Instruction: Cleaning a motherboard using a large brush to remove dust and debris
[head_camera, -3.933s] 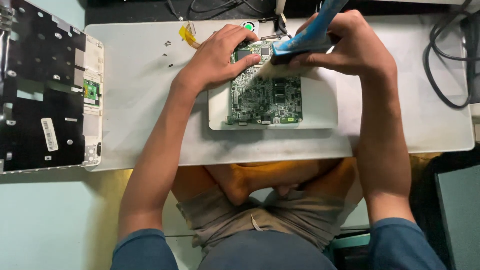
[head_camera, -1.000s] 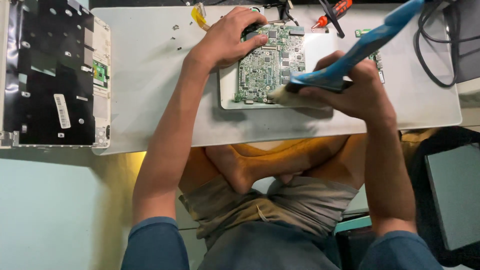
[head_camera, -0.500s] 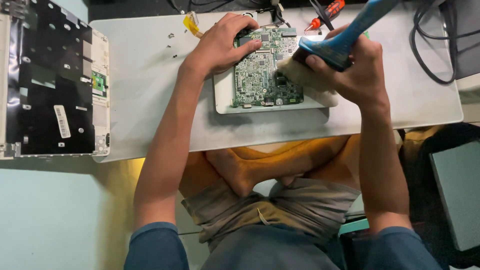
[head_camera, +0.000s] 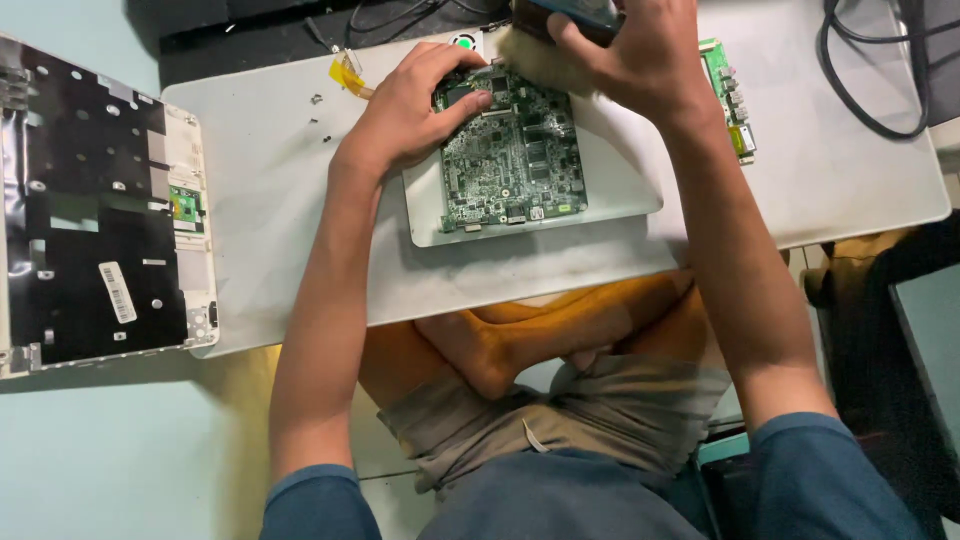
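The green circuit board (head_camera: 512, 150) lies flat on a pale grey pad (head_camera: 620, 190) near the far middle of your white desk (head_camera: 270, 220), its long side running away from you. Your left hand (head_camera: 405, 105) rests on the board's far left corner, fingers spread and pressing down on it, gripping nothing. Your right hand (head_camera: 635, 50) is closed around the blue handle of a brush (head_camera: 545, 62), whose tan bristles touch the board's far edge just beside your left fingertips. Just right of your right wrist, a narrow green board (head_camera: 728, 100) lies on the desk. A yellow ribbon cable (head_camera: 345, 75) sits near your left hand, with a few small screws (head_camera: 318, 112) scattered beside it. At the desk's left end lies an opened laptop shell (head_camera: 95, 210), its black inside facing up. Black cables (head_camera: 860, 70) loop across the far right corner. Your crossed legs show below the desk's near edge.
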